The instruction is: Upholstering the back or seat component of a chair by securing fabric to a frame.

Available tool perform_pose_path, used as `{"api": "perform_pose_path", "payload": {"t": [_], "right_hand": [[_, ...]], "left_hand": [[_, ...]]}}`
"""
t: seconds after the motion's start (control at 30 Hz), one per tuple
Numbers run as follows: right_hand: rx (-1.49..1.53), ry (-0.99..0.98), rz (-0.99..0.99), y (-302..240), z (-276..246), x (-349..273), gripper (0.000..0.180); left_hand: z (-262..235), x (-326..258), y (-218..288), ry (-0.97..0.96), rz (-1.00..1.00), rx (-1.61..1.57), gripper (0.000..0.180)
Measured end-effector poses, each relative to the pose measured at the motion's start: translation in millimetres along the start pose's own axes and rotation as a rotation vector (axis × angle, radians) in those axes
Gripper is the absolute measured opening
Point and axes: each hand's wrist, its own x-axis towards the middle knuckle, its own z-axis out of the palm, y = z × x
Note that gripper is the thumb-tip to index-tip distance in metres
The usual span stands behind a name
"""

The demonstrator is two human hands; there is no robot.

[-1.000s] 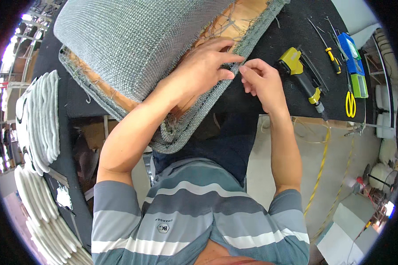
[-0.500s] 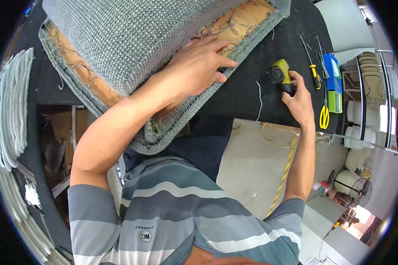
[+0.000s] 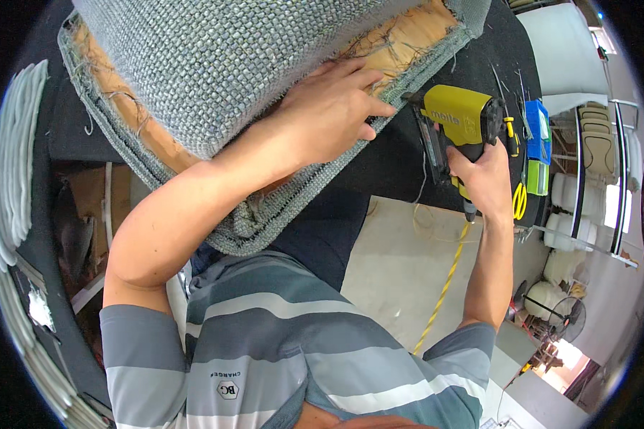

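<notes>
Two hands are working at the worktop point(image 3: 390, 168), the left hand point(image 3: 330, 114) resting, grip open, near the edge of the grey cushion point(image 3: 193, 79) lying there, while the right hand point(image 3: 486, 177) is gripping the yellow staple gun point(image 3: 456, 107), nose just beside that edge.

Striped short-sleeved shirt point(image 3: 265, 339), grey, teal, white, hexagonal badge point(image 3: 227, 390), dark trousers point(image 3: 325, 232)
</notes>
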Motion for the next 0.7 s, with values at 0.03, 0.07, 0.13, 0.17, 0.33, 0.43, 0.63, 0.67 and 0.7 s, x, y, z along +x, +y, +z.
{"api": "perform_pose_path", "payload": {"t": [0.03, 0.07, 0.13, 0.17, 0.33, 0.43, 0.63, 0.67, 0.7], "right_hand": [[-0.007, 0.0, -0.007, 2, 0, 1, 0.041], [-0.014, 0.001, -0.013, 2, 0, 2, 0.039], [-0.004, -0.001, 0.01, -3, 2, 1, 0.038], [0.008, 0.002, 0.035, -5, 3, 1, 0.036], [0.013, 0.006, -0.039, -5, 9, -1, 0.034], [0.012, 0.001, -0.039, -1, 10, 0, 0.034], [-0.008, -0.033, -0.05, -2, 10, -6, 0.034], [-0.007, -0.035, -0.047, -3, 10, -6, 0.033], [-0.007, -0.035, -0.046, -4, 10, -6, 0.033]], "left_hand": [[0, 0, 0, 0.004, -0.003, 0.004, 0.043], [0, -1, 0, 0.007, -0.005, 0.007, 0.042], [-1, -1, 0, 0.003, -0.011, -0.003, 0.043], [-1, -1, 0, -0.002, -0.012, -0.013, 0.043], [2, -2, -2, 0.028, 0.013, 0.028, 0.042], [3, -2, -3, 0.026, 0.02, 0.054, 0.042], [3, -2, -3, 0.04, 0.036, 0.023, 0.041], [2, -1, -3, 0.03, 0.034, 0.038, 0.041], [2, -1, -3, 0.029, 0.034, 0.037, 0.041]]}}
